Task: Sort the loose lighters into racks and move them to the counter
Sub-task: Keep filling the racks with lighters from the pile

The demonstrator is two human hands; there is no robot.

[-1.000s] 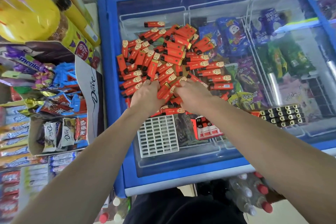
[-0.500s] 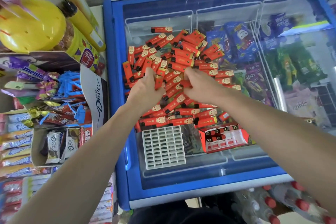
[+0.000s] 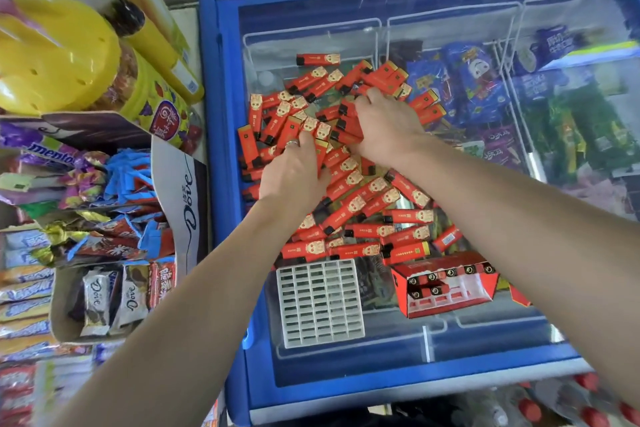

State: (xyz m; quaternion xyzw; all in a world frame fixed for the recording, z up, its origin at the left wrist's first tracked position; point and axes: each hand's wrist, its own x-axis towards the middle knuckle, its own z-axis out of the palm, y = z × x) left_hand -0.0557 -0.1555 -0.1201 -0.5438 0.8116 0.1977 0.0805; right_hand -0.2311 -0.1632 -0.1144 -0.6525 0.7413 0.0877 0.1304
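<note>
Left hand [image 3: 294, 173] fingers flat on lighters [image 3: 349, 204], right hand [image 3: 388, 125] seemingly curled round several

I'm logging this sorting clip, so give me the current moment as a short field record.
surface: blue-framed glass freezer lid
loose items: pile of red lighters
left hand: on pile, fingers among lighters
right hand: on pile, fingers curled over lighters
white plastic grid rack: empty
red cardboard rack box: partly filled

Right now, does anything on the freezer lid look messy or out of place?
Yes: the red lighters lie in a jumbled heap across the glass lid, pointing every way, while the white rack sits empty and the red box holds only a few.
</note>
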